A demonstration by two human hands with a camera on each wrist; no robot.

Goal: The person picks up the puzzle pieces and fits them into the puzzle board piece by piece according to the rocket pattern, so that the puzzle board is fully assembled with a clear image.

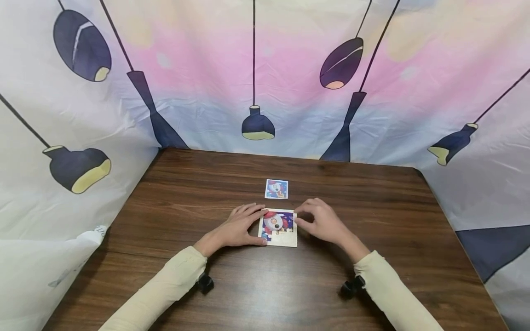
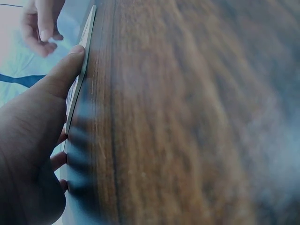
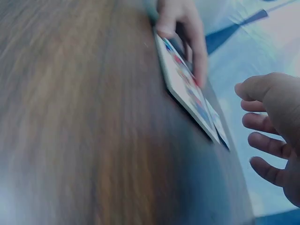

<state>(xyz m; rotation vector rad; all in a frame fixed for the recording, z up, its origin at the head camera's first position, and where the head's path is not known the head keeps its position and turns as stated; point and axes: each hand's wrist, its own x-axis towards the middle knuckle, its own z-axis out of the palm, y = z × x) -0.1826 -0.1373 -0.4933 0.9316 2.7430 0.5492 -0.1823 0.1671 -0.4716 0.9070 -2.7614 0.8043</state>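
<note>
A small square jigsaw board [image 1: 284, 239] with a pale frame lies on the wooden table, bearing a cartoon picture with a round white face and red parts. Its lower right area is bare and pale. My left hand [image 1: 237, 228] rests at the board's left side, thumb on the near left corner and index finger at the far left corner. In the left wrist view, that thumb [image 2: 70, 68] presses the board's edge. By the board's right edge is my right hand [image 1: 324, 222], fingers loosely bent; the right wrist view shows nothing between them.
Behind the board lies a small picture card [image 1: 276, 189] with a similar cartoon. The brown wooden table [image 1: 207, 179] is bounded at the back and sides by a fabric backdrop [image 1: 215, 69] printed with hanging lamps. Each wrist carries a black camera.
</note>
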